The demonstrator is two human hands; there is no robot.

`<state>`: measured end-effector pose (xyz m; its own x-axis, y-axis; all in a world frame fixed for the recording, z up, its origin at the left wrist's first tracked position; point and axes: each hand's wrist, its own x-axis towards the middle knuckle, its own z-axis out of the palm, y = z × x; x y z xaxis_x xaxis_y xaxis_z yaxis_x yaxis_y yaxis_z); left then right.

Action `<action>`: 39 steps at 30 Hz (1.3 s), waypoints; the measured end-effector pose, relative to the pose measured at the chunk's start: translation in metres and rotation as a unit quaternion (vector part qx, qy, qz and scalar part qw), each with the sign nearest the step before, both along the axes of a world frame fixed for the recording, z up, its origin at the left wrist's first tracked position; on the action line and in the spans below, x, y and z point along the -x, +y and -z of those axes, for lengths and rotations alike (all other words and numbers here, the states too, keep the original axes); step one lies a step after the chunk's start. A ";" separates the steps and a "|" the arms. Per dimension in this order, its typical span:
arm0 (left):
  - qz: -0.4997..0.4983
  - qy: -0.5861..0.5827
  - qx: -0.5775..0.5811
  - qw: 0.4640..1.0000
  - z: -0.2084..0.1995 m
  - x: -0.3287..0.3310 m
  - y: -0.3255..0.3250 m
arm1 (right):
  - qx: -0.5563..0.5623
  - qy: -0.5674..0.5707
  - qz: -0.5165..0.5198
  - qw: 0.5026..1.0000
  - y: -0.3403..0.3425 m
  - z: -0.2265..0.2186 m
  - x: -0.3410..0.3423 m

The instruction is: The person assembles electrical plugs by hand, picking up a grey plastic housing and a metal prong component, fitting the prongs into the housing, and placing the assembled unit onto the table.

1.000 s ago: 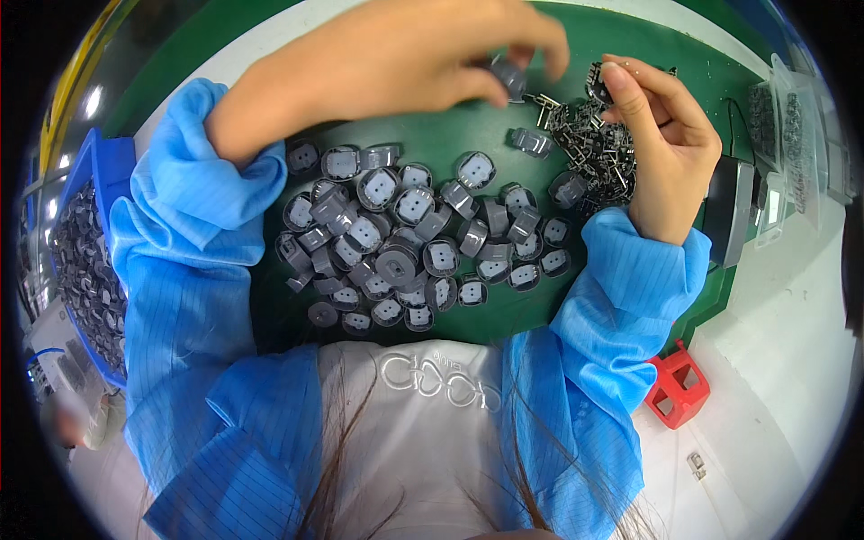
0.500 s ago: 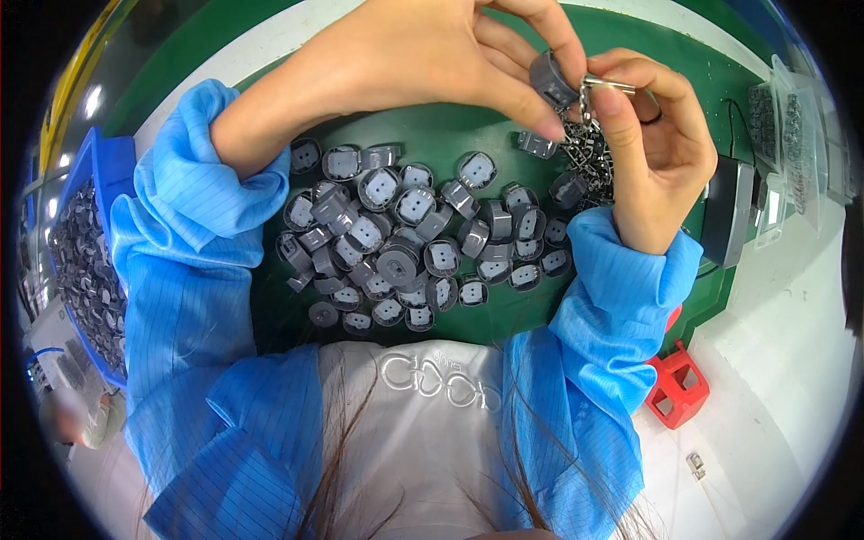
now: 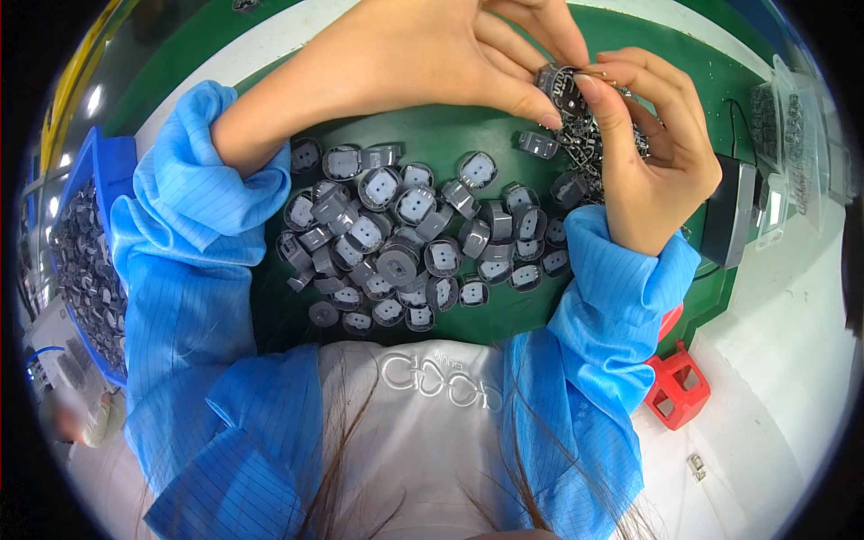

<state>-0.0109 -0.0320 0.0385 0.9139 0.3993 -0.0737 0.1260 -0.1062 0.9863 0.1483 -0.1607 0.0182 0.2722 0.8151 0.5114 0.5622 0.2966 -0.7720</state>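
My left hand (image 3: 450, 63) pinches a dark grey round plastic housing (image 3: 550, 85) at the far right of the green mat. Its open face is turned toward my right hand, and metal contacts show inside. The thumb and forefinger of my right hand (image 3: 661, 148) are closed at the housing's rim on a small metal piece with thin pins, partly hidden by the fingers. Just below lies a heap of small shiny metal parts (image 3: 583, 155). Nearer to me, many similar grey housings (image 3: 396, 265) are scattered in a pile, several with pale inner faces showing.
A blue bin (image 3: 110, 171) full of grey parts stands at the left. On the right are a dark box-shaped device (image 3: 727, 214) and a clear plastic container (image 3: 794, 135) of parts. A red stool (image 3: 677, 387) stands below the green mat (image 3: 423, 135) at right.
The housing has turned so that its inside with the contacts now shows. My right fingers have shifted the metal piece up against its rim.
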 end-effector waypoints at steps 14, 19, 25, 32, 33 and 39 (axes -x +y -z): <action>0.139 -0.293 -0.054 0.945 0.022 -0.002 0.014 | -0.032 -0.090 0.039 0.995 0.000 0.000 0.003; 0.104 -0.289 -0.101 0.946 0.019 -0.002 0.005 | -0.021 -0.147 0.074 0.986 -0.001 -0.010 0.009; -0.005 -0.018 0.084 0.996 0.010 0.001 0.000 | -0.022 -0.195 0.100 0.975 0.000 -0.009 0.016; -0.041 -0.025 0.110 0.993 0.006 0.003 0.003 | 0.159 0.249 -0.068 0.953 0.000 -0.003 0.017; -0.040 -0.026 0.110 0.993 0.016 0.000 0.004 | 0.158 0.250 -0.079 0.952 0.001 0.000 0.017; 0.037 -0.350 -0.134 0.926 0.023 -0.005 0.005 | 0.103 0.228 -0.072 0.966 0.003 0.003 0.015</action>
